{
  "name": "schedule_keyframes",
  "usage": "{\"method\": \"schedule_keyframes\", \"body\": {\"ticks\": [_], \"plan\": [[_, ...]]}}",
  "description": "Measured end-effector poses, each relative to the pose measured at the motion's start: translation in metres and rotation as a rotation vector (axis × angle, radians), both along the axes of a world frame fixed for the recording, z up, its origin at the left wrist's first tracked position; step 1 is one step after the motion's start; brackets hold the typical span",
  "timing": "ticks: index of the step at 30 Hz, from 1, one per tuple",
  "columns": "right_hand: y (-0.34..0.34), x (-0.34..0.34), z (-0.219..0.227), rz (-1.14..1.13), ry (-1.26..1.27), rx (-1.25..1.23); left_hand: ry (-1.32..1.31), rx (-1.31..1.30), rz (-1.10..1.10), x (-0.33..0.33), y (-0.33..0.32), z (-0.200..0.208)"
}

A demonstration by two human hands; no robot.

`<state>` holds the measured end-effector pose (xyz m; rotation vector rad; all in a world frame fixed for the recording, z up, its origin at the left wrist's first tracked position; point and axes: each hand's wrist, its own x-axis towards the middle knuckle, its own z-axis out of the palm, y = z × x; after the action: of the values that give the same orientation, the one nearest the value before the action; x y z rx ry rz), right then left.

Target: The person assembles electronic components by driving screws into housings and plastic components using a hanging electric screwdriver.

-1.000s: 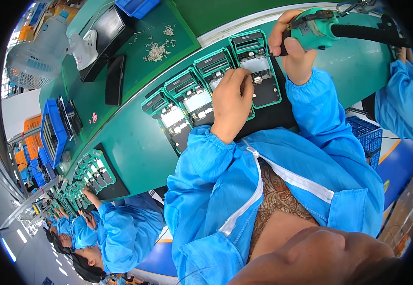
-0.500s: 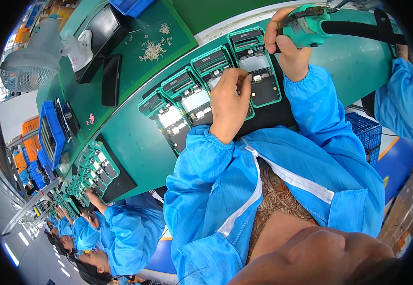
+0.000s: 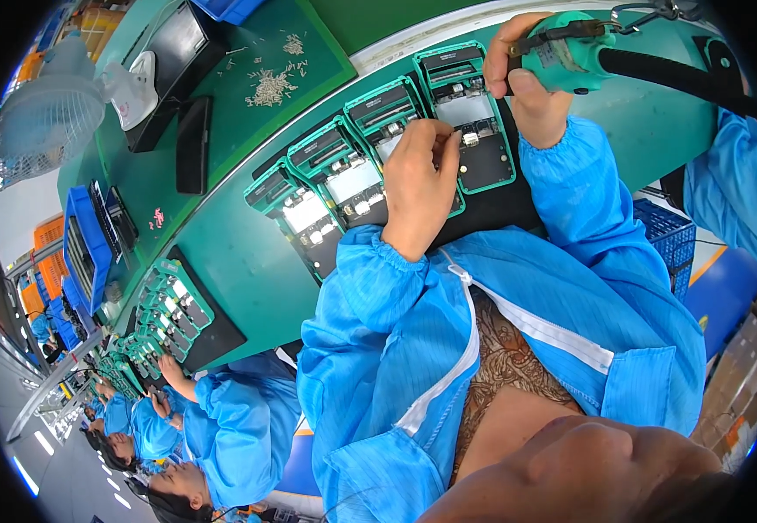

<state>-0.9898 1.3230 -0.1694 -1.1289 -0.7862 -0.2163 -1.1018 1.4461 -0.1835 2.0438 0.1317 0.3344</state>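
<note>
My right hand [image 3: 531, 91] is wrapped around a teal electric screwdriver [image 3: 561, 57] with a thick black cable; its tip is hidden from view. My left hand [image 3: 417, 183] hovers low over the third of several teal-framed device housings, thumb and index finger pinched together. Whatever may be in that pinch is too small to make out. On my right, a housing [image 3: 487, 161] shows a black board and a pale rectangular plate. Two more housings, the nearer [image 3: 352, 183] and the outer one [image 3: 300, 213], lie left of my left hand. All rest on a black mat [image 3: 492, 213].
Small loose screws [image 3: 271, 89] lie in piles on the green mat beyond the housings. A fan [image 3: 47, 113], a black box [image 3: 173, 52] and a blue tray [image 3: 86, 248] stand at left. Co-workers sit further left; a blue basket [image 3: 666, 240] is at right.
The view has shifted slightly, and the screwdriver's top leans a little further right. My left hand stays pinched over the same housing.
</note>
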Motion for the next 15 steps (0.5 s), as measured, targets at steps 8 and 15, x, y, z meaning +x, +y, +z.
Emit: {"method": "schedule_keyframes", "body": {"ticks": [8,15], "plan": [[0.0004,0.0014,-0.0016,0.052,0.046,-0.026,0.020,-0.023,-0.006,-0.0014,0.0001,0.0030],[-0.0012,-0.0002,-0.0003,0.034,0.094,-0.024,-0.016,0.000,-0.016,-0.0084,0.0004,0.0004]]}}
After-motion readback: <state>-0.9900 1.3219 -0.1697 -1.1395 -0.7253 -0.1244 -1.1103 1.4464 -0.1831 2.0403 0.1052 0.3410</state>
